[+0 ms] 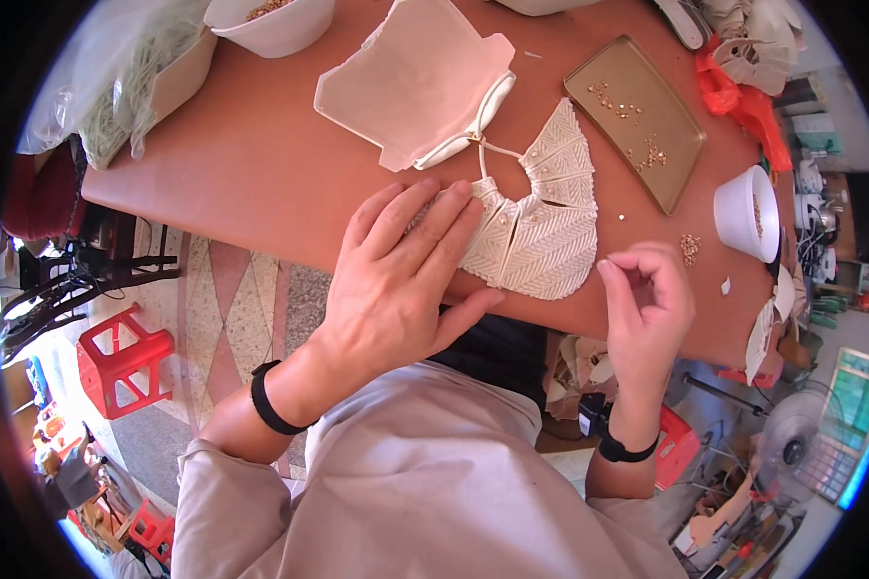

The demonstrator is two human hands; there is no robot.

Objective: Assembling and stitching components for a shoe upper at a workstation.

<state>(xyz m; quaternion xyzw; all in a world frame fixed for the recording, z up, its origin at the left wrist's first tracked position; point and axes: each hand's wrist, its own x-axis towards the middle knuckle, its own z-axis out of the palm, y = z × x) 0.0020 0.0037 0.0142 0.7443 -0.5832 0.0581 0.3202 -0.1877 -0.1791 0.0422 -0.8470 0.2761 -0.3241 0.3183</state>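
Cream woven curved piece [541,227], studded, flat at table edge

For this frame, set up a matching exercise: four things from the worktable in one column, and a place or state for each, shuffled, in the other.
Things:
1. left hand
2. right hand
3. metal tray
4. white bowl

Places or states:
A. fingertips pinched together, raised just off the table's near edge
B. lies flat, with small gold studs scattered on it
C. pressed flat on the cream woven collar piece
D. stands near the table's right end, beyond a small heap of studs

Pairs: 1-C, 2-A, 3-B, 4-D
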